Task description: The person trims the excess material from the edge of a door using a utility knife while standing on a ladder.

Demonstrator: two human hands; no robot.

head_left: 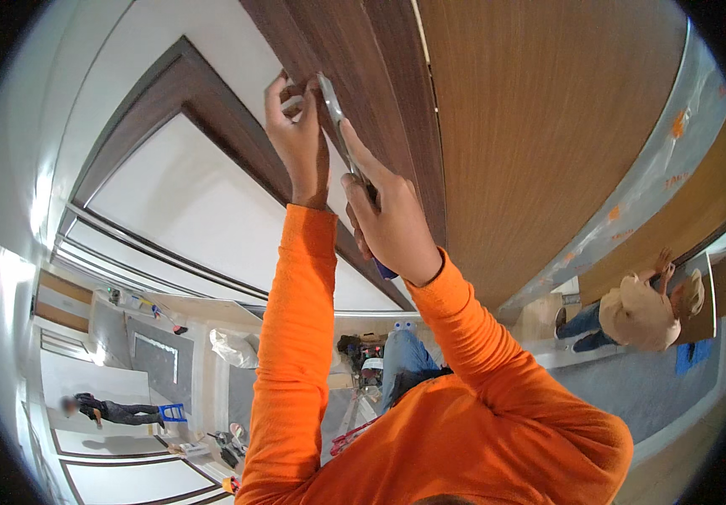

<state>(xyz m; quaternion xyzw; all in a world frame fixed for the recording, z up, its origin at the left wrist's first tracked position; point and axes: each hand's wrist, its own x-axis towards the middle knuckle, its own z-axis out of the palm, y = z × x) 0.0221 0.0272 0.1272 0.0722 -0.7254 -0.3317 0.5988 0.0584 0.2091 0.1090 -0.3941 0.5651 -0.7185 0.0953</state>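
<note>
Both my hands are raised in front of me at the edge of a dark brown wood-grain strip [342, 42]. A slim silver metal tool [330, 99] with a dark blue lower end is gripped in my right hand [392, 210], the index finger stretched along it. Its exact kind is hard to make out. The tool's tip rests at or close to the strip's edge. My left hand [299, 139] is beside that tip, with fingers curled and thumb near the strip's edge. Whatever those fingers pinch, if anything, is too small to name.
A lighter brown wood panel [540, 126] adjoins on the right, with clear plastic film [632, 202] beyond it. White panels with dark frames [186, 177] stand left. Below are a person in beige [641, 311], a person in dark clothes [111, 410] and a pile of tools [363, 358].
</note>
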